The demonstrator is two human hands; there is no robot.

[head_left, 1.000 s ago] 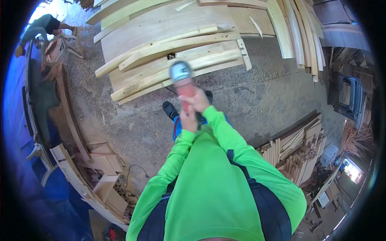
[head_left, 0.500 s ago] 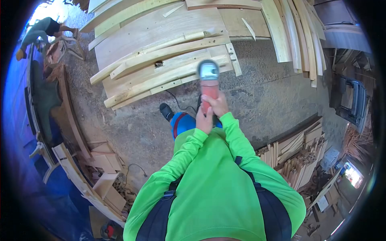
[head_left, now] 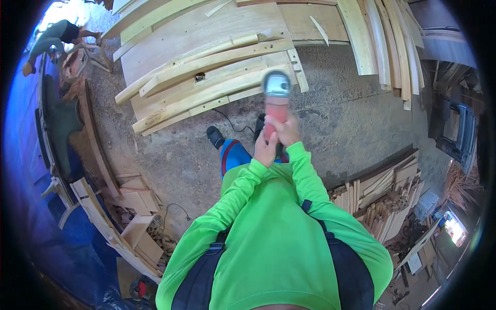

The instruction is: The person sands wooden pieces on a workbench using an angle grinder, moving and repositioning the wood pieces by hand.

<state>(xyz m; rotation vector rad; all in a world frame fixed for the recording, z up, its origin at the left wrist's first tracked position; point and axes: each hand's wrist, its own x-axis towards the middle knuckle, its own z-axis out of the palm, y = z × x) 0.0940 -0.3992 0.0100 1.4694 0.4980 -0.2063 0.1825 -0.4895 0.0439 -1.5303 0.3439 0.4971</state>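
Observation:
An angle grinder (head_left: 277, 106) with a red body and a silver head points away from me, its round disc end over the near edge of a long curved wooden beam (head_left: 206, 98). My left hand (head_left: 266, 150) is closed around the rear of the red body. Farther forward, my right hand (head_left: 284, 129) wraps the body from the right, slightly blurred. Whether the disc touches the wood, I cannot tell. Under the beam lies a wide plywood sheet (head_left: 150, 59), with another curved wooden strip (head_left: 206, 63) across it.
A dark cord (head_left: 232, 124) runs over the floor by my feet. Long boards (head_left: 356, 39) stick out at the upper right. Stacked wood offcuts (head_left: 387, 194) lie to the right. Curved timbers (head_left: 108, 222) stand at left. Another person (head_left: 54, 41) bends over at the upper left.
The grinder and both hands have shifted a little to the right, with the head slightly farther forward. Both hands keep their hold. The whole view has moved slightly.

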